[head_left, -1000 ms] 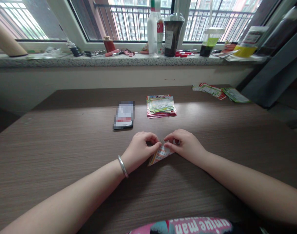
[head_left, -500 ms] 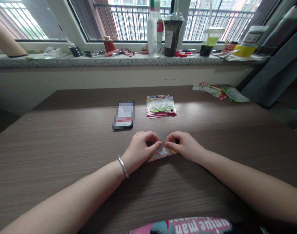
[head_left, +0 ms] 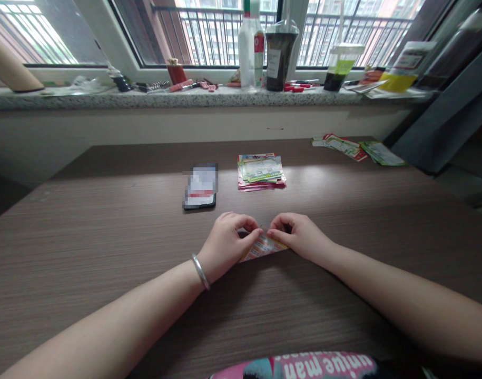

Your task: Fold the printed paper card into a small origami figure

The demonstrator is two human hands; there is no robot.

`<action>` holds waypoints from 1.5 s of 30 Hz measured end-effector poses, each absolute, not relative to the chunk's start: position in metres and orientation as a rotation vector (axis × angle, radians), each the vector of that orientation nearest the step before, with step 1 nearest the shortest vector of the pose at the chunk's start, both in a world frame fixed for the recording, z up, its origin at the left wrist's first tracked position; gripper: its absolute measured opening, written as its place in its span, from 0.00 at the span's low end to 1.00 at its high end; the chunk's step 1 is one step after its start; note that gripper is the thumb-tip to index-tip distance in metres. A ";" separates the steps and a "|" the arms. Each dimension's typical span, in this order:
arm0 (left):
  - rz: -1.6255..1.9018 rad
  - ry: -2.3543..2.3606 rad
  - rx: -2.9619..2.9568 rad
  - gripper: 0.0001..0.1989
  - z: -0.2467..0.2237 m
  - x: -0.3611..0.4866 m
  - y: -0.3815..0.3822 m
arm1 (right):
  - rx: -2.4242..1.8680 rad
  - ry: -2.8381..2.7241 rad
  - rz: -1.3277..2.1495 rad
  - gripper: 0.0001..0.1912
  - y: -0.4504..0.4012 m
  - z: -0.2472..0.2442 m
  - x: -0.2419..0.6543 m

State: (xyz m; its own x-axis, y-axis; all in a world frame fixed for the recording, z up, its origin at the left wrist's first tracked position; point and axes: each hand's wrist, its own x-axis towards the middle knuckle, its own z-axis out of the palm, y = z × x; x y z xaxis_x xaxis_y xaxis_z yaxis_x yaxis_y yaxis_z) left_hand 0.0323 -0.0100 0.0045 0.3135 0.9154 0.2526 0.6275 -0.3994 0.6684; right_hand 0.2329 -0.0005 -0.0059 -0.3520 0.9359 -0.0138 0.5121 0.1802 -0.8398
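A small sheet of printed paper (head_left: pixel 263 248), folded to a slanted shape with orange and white patterning, lies low over the table between my hands. My left hand (head_left: pixel 229 238) pinches its upper left part between thumb and fingers; a silver bangle (head_left: pixel 201 271) circles that wrist. On the other side, my right hand (head_left: pixel 296 232) pinches the upper right edge, thumb toward me. The two thumb tips are close together but apart. Fingers cover parts of the paper's top edge.
Beyond my hands a stack of printed paper slips (head_left: pixel 262 171) lies on the brown table (head_left: pixel 106 226), with a phone (head_left: pixel 201 185) to its left. More slips (head_left: pixel 345 147) are at the far right edge. Bottles (head_left: pixel 247 58) and cups (head_left: pixel 280 58) stand on the windowsill (head_left: pixel 185 100).
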 end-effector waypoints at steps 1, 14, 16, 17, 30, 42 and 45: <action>0.855 1.364 2.135 0.06 0.004 0.032 -0.010 | -1.360 -1.947 1.063 0.08 -0.001 -0.006 0.233; 0.798 1.318 2.039 0.08 -0.001 0.032 -0.008 | -1.264 -1.926 1.069 0.06 -0.002 -0.008 0.233; 0.774 1.320 2.027 0.09 -0.001 0.033 -0.008 | -1.266 -1.924 1.064 0.06 -0.002 -0.007 0.233; 0.763 1.320 2.026 0.09 0.000 0.033 -0.008 | -1.264 -1.920 1.071 0.06 -0.002 -0.006 0.232; 0.665 1.307 2.177 0.07 0.004 0.033 -0.009 | -1.321 -2.232 0.600 0.06 0.010 -0.007 0.235; 0.531 1.152 2.810 0.15 0.009 0.031 -0.021 | -1.500 -2.205 0.542 0.08 0.035 -0.007 0.232; 0.501 1.180 2.817 0.17 0.007 0.030 -0.020 | -1.526 -2.184 0.555 0.08 0.045 -0.010 0.231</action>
State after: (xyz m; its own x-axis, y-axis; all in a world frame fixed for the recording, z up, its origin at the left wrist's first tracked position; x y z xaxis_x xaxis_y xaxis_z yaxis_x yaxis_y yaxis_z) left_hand 0.0301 -0.0201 0.0072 0.6568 0.7014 0.2767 0.6863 -0.7081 0.1658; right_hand 0.2314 0.0445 -0.0096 -0.3112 0.9441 0.1087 0.7778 0.3187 -0.5417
